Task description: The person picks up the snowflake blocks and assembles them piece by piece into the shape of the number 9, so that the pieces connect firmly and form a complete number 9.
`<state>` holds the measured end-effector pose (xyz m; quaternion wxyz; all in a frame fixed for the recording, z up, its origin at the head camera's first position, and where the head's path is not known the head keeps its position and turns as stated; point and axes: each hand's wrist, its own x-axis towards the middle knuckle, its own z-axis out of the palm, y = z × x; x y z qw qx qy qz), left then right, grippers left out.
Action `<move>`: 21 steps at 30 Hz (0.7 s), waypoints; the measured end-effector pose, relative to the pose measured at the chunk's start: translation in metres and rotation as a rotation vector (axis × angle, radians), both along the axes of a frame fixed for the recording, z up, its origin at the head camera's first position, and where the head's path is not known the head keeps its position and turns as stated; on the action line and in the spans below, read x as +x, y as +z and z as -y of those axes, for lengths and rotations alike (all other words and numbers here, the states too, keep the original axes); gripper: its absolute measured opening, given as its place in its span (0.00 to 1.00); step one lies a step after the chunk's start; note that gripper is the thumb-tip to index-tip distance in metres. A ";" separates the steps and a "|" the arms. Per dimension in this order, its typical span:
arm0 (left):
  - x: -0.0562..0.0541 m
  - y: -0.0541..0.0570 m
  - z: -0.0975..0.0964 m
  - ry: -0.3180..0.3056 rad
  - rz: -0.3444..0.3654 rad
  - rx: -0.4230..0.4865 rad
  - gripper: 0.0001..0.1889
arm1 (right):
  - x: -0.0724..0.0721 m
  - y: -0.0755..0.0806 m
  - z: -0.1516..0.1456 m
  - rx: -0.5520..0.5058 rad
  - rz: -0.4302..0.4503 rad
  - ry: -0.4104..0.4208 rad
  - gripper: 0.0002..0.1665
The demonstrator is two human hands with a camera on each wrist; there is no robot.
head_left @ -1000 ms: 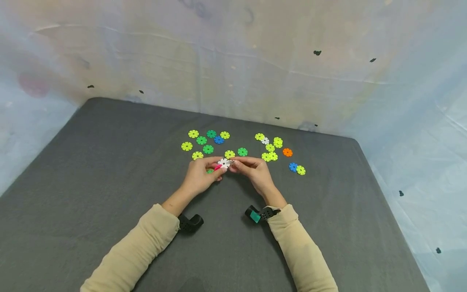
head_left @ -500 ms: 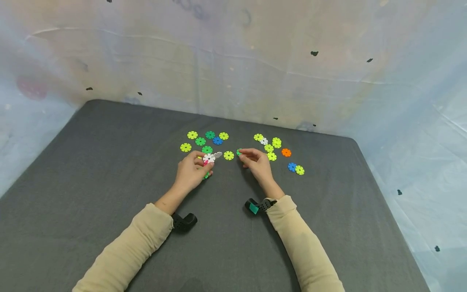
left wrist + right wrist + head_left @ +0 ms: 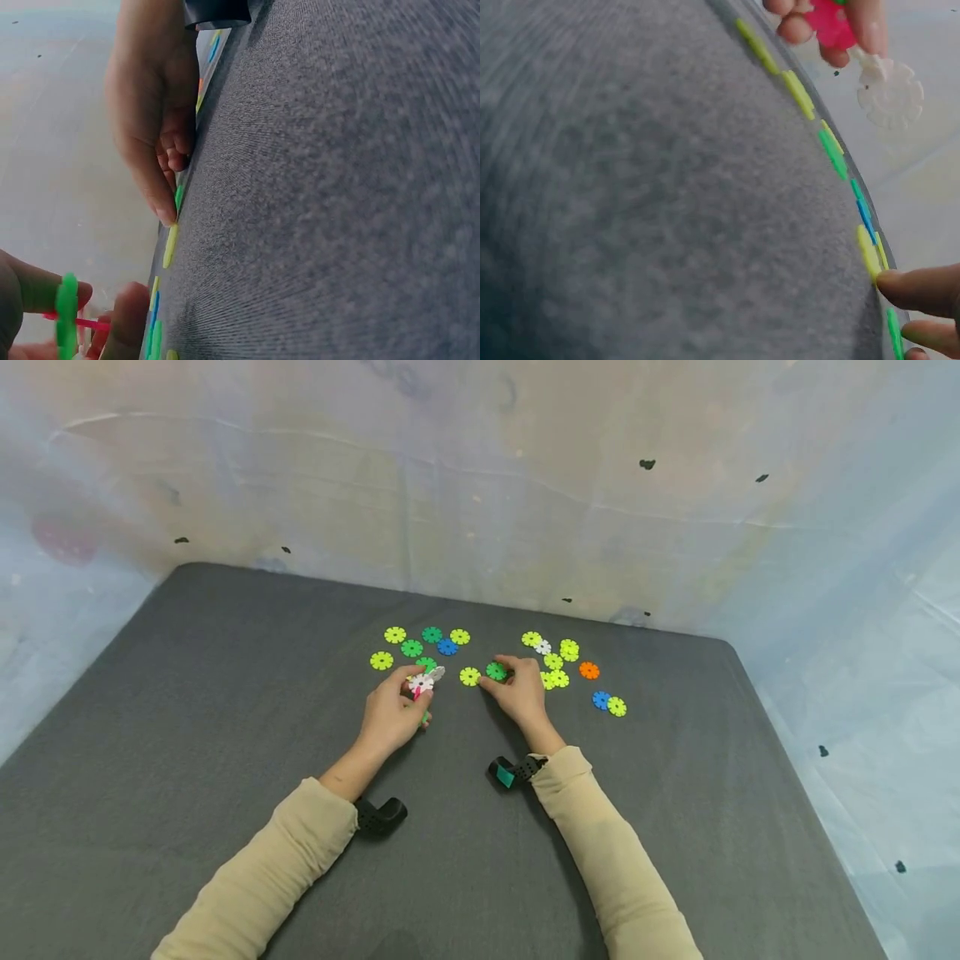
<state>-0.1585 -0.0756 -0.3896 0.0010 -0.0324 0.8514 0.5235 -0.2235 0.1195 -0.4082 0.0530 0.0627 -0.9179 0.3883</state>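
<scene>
My left hand point(image 3: 392, 712) pinches a small cluster of joined notched plastic discs and holds it up off the table. The cluster has a white disc point(image 3: 422, 683), a second white disc point(image 3: 892, 96), a pink disc point(image 3: 831, 24) and a green disc point(image 3: 67, 315); the fingers cover part of it. Over to the right, my right hand point(image 3: 522, 695) reaches down to the table with thumb and forefinger spread. Its thumb tip is right at the edge of a yellow disc point(image 3: 469, 677), and a green disc point(image 3: 496, 671) lies between thumb and forefinger.
Loose discs lie on the grey cloth-covered table point(image 3: 247, 735): a group with a blue disc point(image 3: 447, 647) behind the left hand, another with an orange disc point(image 3: 589, 670) on the right. A pale sheet point(image 3: 480, 485) hangs behind the table's far edge.
My hands have parted; the left has moved left with the disc cluster. The right let go of the cluster, went to the green disc, then shifted its thumb left to the yellow disc.
</scene>
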 end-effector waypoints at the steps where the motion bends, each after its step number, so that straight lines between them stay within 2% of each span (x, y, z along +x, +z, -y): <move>1: 0.000 0.000 0.000 -0.002 -0.001 -0.004 0.22 | 0.000 0.000 0.000 0.013 0.000 0.002 0.25; 7: -0.001 -0.001 -0.001 -0.027 -0.015 0.034 0.18 | 0.004 0.001 0.001 0.050 0.045 0.015 0.16; 15: 0.000 -0.002 -0.003 -0.058 0.012 0.080 0.17 | 0.005 0.002 0.008 0.084 0.079 0.032 0.23; 21: -0.001 -0.002 -0.003 -0.066 0.005 0.064 0.16 | 0.003 0.005 0.012 0.099 0.116 0.035 0.19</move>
